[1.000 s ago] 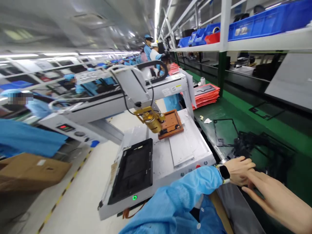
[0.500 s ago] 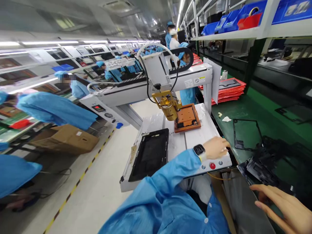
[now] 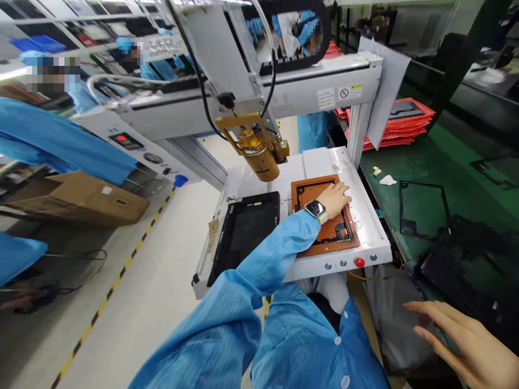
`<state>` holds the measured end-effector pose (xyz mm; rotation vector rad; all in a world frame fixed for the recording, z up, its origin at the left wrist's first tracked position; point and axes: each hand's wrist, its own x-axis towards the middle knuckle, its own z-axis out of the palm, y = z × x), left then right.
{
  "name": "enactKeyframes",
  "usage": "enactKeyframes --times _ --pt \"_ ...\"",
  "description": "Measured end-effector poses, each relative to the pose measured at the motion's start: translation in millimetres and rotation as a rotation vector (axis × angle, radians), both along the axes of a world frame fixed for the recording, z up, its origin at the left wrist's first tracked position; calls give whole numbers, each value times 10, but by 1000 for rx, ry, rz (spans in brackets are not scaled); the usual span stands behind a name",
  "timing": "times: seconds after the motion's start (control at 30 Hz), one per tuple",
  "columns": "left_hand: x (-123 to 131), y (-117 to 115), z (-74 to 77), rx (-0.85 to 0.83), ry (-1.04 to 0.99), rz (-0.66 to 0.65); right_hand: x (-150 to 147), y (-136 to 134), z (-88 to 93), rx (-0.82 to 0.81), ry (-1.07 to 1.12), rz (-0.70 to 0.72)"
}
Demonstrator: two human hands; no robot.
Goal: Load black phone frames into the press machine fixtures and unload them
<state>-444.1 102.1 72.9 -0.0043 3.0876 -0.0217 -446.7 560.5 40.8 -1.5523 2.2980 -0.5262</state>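
My left hand [image 3: 335, 200], with a watch at its wrist, lies over an orange-brown fixture [image 3: 330, 226] on the white bed of a gantry machine. Its fingers are spread and reach toward the fixture's right side. A thin black frame [image 3: 344, 233] sits in the fixture, partly hidden by my hand and sleeve. Left of it a large black tray-like panel [image 3: 251, 227] lies on the bed. The machine's brass-coloured head [image 3: 259, 156] hangs above and behind. My right hand [image 3: 466, 337] hovers at the lower right, fingers apart, holding nothing.
Push buttons and a red button [image 3: 359, 262] line the bed's front edge. On the green bench [image 3: 389, 162] lie a black frame [image 3: 424, 208], a dark heap of parts [image 3: 458, 259] and a stack of red sheets [image 3: 405, 124]. A cardboard box [image 3: 81, 202] stands at left.
The fixture has come forward from beneath the machine head. My left hand has moved left from the bed's front right corner onto it. The view has tilted down; my right hand stays open.
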Motion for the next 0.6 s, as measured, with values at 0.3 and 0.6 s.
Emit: enactKeyframes --times 0.3,0.6 --pt "61 222 97 20 79 -115 -1 -278 274 242 -143 30" --pt "1145 333 734 433 621 -256 215 -1233 491 -35 47 138"
